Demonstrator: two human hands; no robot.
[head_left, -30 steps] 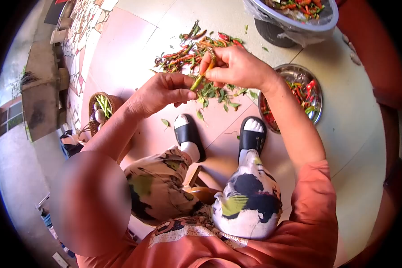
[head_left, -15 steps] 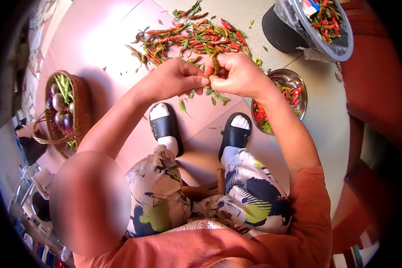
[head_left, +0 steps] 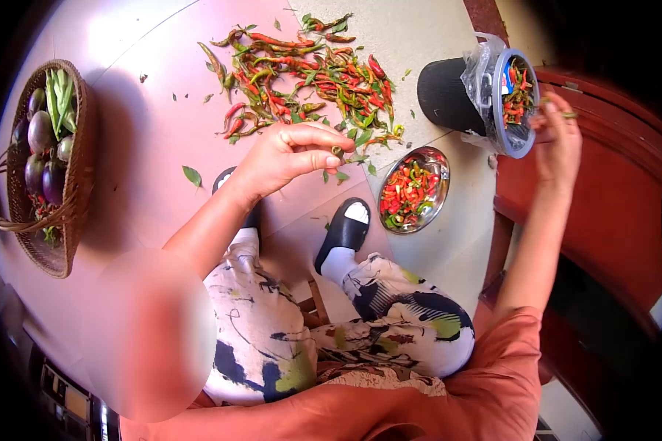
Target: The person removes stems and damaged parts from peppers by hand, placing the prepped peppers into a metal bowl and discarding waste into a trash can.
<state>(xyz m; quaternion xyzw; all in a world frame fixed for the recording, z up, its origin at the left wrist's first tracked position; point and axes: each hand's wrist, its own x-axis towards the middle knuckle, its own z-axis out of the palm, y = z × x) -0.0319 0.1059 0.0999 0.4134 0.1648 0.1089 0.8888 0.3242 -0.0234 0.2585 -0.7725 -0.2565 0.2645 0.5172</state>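
Observation:
My left hand [head_left: 290, 158] is over the near edge of a pile of red and green chili peppers [head_left: 272, 66] on the floor. Its thumb and fingers pinch a small greenish-brown chili piece [head_left: 337, 151]. Off to the right, my right hand [head_left: 557, 143] is at the rim of a black trash bin [head_left: 449, 92] lined with clear plastic. A greenish chili piece [head_left: 568, 115] sticks out from its closed fingers. Red and green chilies and a blue-and-white wrapper show inside the bin. A steel bowl [head_left: 441, 198] with cut red and green chili pieces stands between the bin and my foot.
At the left, a wicker basket [head_left: 88, 147] with a handle holds purple eggplants [head_left: 40, 132] and green pods [head_left: 60, 95]. Loose leaves [head_left: 191, 176] lie scattered on the tiles. Red wooden furniture [head_left: 596, 132] stands at the right. My feet wear black sandals [head_left: 344, 231].
Both hands were together on one greenish chili pepper. They are now apart: my right hand has moved right to the bin, while my left stays near the pile. The view has shifted too.

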